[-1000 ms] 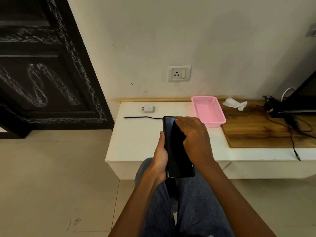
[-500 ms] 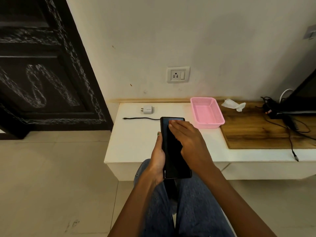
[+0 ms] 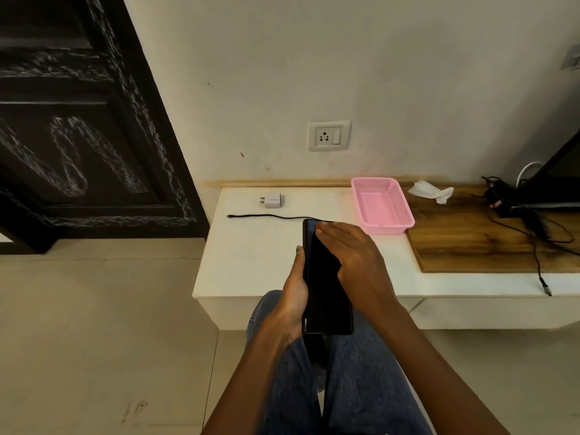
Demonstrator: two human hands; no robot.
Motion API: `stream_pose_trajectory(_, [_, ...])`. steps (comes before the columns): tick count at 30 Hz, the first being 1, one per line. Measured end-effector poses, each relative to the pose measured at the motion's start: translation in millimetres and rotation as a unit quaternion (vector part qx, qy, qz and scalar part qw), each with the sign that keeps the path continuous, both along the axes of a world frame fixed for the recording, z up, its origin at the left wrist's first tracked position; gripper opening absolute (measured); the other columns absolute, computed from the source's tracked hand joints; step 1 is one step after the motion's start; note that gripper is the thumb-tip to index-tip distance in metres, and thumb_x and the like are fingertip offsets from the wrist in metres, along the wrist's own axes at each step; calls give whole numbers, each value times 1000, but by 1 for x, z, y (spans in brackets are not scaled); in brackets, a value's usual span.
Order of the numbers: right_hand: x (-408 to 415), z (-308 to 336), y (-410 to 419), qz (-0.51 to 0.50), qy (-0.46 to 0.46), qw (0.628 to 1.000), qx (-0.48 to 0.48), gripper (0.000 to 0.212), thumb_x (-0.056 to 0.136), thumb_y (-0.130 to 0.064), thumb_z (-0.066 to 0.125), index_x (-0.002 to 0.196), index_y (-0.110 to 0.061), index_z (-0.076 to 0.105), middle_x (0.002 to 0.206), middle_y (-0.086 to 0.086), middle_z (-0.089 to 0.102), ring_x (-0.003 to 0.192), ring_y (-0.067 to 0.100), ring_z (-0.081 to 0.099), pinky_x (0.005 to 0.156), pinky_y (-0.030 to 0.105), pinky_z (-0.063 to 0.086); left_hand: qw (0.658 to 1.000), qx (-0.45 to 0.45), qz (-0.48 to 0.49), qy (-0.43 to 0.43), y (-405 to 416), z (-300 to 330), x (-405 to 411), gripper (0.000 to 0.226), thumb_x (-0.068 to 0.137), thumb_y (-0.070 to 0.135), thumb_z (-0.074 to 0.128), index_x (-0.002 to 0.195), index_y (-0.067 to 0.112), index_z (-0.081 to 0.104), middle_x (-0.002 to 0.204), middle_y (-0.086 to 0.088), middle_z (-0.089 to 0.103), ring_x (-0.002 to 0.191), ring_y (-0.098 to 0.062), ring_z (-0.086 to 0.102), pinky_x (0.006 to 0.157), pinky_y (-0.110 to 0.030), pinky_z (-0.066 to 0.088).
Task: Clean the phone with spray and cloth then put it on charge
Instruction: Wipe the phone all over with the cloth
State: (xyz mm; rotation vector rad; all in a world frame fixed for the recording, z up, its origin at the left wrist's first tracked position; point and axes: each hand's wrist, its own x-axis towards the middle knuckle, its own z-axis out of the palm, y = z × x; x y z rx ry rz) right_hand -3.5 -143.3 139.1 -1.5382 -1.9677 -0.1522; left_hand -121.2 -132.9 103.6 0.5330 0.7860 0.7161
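A black phone [image 3: 323,293] is held upright over my lap, its dark screen facing me. My left hand [image 3: 293,296] grips its left edge and lower back. My right hand [image 3: 351,259] lies flat on the upper screen with the fingers stretched toward the top left corner and nothing held in it. A white crumpled cloth [image 3: 431,190] lies on the wooden board [image 3: 470,246] at the right. A white charger adapter [image 3: 272,200] and a black cable [image 3: 266,216] lie on the white shelf [image 3: 251,255]. The wall socket [image 3: 328,135] sits above. No spray bottle is in view.
An empty pink basket [image 3: 386,229] stands on the shelf just beyond the phone. A dark screen [image 3: 558,180] and tangled black wires [image 3: 533,227] fill the far right. A dark carved door [image 3: 78,136] is at the left, with tiled floor below.
My right hand's fingers have uncurled and flattened across the top of the phone's screen, sliding a little to the left. My left hand keeps its hold on the phone.
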Motion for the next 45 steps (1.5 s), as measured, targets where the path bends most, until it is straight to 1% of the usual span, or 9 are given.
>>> stream_pose_trajectory(4, [-8,2,3,-6,17,1000,5,43,70,13,67,112,4,65,115,18,66,109,34,61,91,45,51,1000,3,-4,-1,1,1,2,56,91,61,34,116,22,64,114,-9,70,107,-21,65,85,-31,52])
stream_pose_trajectory(10, [-2,0,-2,14,9,1000,-6,43,67,11,75,108,1,68,112,14,68,106,31,63,89,43,53,1000,5,-9,-6,-2,-3,-2,57,90,62,34,117,20,64,114,-11,70,107,-24,65,89,-33,52])
stream_pose_trajectory(15, [-12,4,6,-11,31,999,-1,40,69,11,72,108,2,68,111,15,69,106,31,62,89,43,52,999,-21,-7,-25,-1,-2,4,54,90,60,38,108,22,72,111,-9,71,104,-20,67,78,-28,56])
stream_pose_trajectory(19, [-11,-1,-1,22,17,1000,-4,46,69,14,68,112,-1,66,116,11,67,109,28,61,90,40,52,998,-41,14,-53,0,-8,0,52,89,60,43,109,22,72,115,-9,69,108,-22,65,80,-30,55])
stream_pose_trajectory(23, [-8,4,7,-8,26,1000,4,39,72,8,66,109,0,67,111,13,69,103,31,63,83,44,54,999,-39,-5,-35,1,-8,1,55,86,65,41,104,25,74,114,-10,70,106,-22,66,77,-30,57])
stream_pose_trajectory(30, [-17,-5,-2,11,22,1000,3,43,70,7,70,111,-3,67,115,10,67,107,26,62,85,40,54,995,-64,3,-79,2,-2,-1,52,87,59,47,109,19,72,112,-8,71,104,-20,67,76,-29,56])
stream_pose_trajectory(35, [-16,11,8,-21,20,1000,-4,39,74,-1,56,111,0,67,112,13,69,103,29,64,83,42,55,996,-57,-11,-73,2,-3,5,50,89,57,42,102,22,75,105,-7,73,97,-17,69,71,-25,57])
stream_pose_trajectory(41, [-24,8,-9,-11,7,1000,-1,37,79,-8,46,107,0,68,110,12,69,101,25,65,84,34,55,992,-67,5,-107,0,-1,4,47,87,54,51,114,21,69,104,-2,73,99,-16,69,79,-29,55])
stream_pose_trajectory(45, [-20,20,2,-29,7,999,-12,39,73,-5,48,104,1,69,105,13,71,94,29,66,75,39,57,990,-81,1,-117,-1,-1,10,47,88,52,49,113,18,70,109,-8,71,102,-19,68,81,-29,57])
